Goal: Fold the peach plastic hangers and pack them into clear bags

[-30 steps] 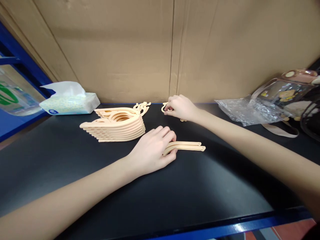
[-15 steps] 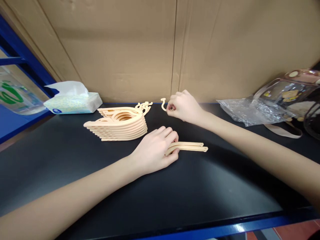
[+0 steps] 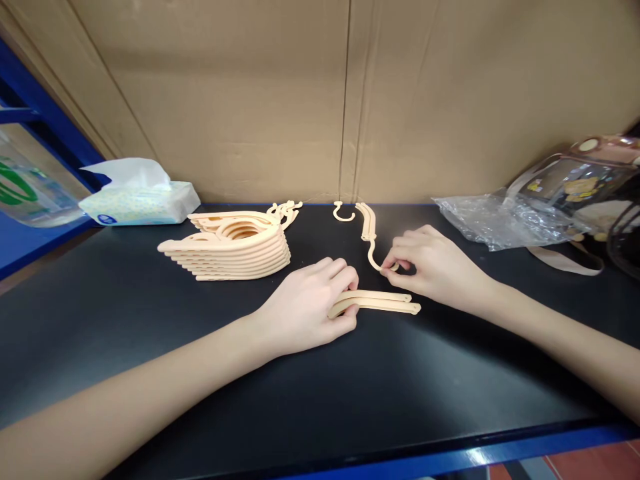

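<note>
At the back left corner of the bench (image 3: 150, 373) sits a tissue pack (image 3: 143, 203), and right of it, toward the back edge, a neat stack of hangers (image 3: 233, 250), their hooks fanned toward the cardboard wall (image 3: 280, 100).

Now the middle of the bench: the left hand (image 3: 313, 307) lies flat over the near end of two folded arms (image 3: 385, 303), thumb under and fingers on top, pinning them to the surface. They lie side by side and point right. I'd say that is the way to do it: keep that end pressed down so the pair cannot slide or spread while the other hand works.

Just right of there, the right hand (image 3: 433, 270) pinches the curved end of a hook piece (image 3: 371, 243) between thumb and fingertips; the rest of the piece trails away toward the back edge. A second, loose hook (image 3: 344, 212) lies by the wall, untouched. The pinch looks light, so it may want a firmer hold, nearer the stem, for steering the end squarely onto the arms.

At the back right corner lie a crumpled plastic bag (image 3: 495, 223) and a clear pouch (image 3: 580, 183).
</note>
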A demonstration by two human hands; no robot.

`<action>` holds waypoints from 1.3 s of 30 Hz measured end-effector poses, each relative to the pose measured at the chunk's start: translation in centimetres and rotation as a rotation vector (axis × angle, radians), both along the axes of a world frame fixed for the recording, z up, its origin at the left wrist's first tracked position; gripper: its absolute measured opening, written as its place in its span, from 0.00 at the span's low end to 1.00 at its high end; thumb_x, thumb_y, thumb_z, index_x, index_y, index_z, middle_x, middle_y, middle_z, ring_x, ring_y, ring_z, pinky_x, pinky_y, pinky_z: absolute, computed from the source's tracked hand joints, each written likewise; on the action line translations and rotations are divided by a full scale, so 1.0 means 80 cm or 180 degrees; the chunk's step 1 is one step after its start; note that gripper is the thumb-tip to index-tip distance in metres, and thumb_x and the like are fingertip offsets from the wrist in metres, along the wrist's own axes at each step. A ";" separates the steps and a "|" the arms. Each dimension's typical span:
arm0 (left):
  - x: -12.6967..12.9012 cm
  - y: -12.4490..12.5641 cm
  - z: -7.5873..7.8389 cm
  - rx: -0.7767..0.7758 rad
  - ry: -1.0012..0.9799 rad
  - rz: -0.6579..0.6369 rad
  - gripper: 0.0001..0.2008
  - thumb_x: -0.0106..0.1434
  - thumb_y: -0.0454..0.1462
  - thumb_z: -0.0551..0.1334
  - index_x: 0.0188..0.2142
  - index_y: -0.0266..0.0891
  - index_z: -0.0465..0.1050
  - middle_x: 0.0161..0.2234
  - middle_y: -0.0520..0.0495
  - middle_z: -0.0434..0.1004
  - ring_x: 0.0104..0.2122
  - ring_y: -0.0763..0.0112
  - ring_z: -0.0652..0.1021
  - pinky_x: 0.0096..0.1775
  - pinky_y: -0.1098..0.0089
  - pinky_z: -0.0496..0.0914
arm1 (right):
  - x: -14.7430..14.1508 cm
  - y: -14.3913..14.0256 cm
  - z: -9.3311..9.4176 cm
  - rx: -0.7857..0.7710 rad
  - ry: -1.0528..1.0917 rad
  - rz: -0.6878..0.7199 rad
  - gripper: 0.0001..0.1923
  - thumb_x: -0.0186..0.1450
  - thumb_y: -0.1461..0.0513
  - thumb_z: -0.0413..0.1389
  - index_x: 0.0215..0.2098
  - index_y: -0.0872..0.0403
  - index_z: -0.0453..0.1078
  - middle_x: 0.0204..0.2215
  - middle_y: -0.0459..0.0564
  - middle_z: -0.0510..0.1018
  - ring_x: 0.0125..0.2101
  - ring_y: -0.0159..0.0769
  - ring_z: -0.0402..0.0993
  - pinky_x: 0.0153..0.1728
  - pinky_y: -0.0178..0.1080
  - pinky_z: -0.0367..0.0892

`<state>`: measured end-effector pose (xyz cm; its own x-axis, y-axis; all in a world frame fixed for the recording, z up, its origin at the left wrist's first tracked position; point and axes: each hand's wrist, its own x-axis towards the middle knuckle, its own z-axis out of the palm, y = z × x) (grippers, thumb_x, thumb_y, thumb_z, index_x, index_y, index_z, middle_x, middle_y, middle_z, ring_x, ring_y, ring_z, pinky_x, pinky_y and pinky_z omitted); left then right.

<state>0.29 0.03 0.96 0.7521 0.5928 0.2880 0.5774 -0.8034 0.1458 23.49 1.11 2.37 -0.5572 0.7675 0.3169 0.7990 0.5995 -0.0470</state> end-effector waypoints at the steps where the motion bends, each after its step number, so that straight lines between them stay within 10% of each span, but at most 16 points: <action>1: 0.000 0.000 0.000 0.0014 -0.0001 0.0017 0.04 0.62 0.37 0.57 0.35 0.40 0.65 0.33 0.51 0.69 0.33 0.68 0.70 0.32 0.68 0.63 | 0.000 0.000 0.000 0.0014 -0.0017 -0.0018 0.07 0.62 0.64 0.56 0.26 0.54 0.71 0.23 0.44 0.73 0.27 0.33 0.67 0.38 0.41 0.56; 31: 0.001 -0.005 0.002 0.0007 -0.0235 0.0041 0.10 0.61 0.42 0.59 0.38 0.40 0.64 0.34 0.51 0.71 0.32 0.68 0.70 0.32 0.68 0.64 | 0.004 -0.004 0.001 -0.0596 0.0206 0.0109 0.11 0.64 0.59 0.56 0.24 0.53 0.68 0.21 0.41 0.70 0.25 0.30 0.64 0.38 0.39 0.55; 39: 0.002 0.018 0.093 0.0609 -0.0344 0.1280 0.10 0.65 0.44 0.56 0.38 0.40 0.69 0.32 0.49 0.73 0.35 0.63 0.73 0.34 0.67 0.64 | 0.005 -0.006 0.005 -0.0424 0.0327 0.0094 0.11 0.67 0.59 0.53 0.28 0.52 0.71 0.20 0.40 0.68 0.25 0.30 0.66 0.38 0.38 0.54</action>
<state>0.44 1.46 8.43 0.4327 0.7600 0.4849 0.8385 -0.5369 0.0933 23.87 0.63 2.80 -0.5500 0.7903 0.2700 0.7681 0.6056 -0.2081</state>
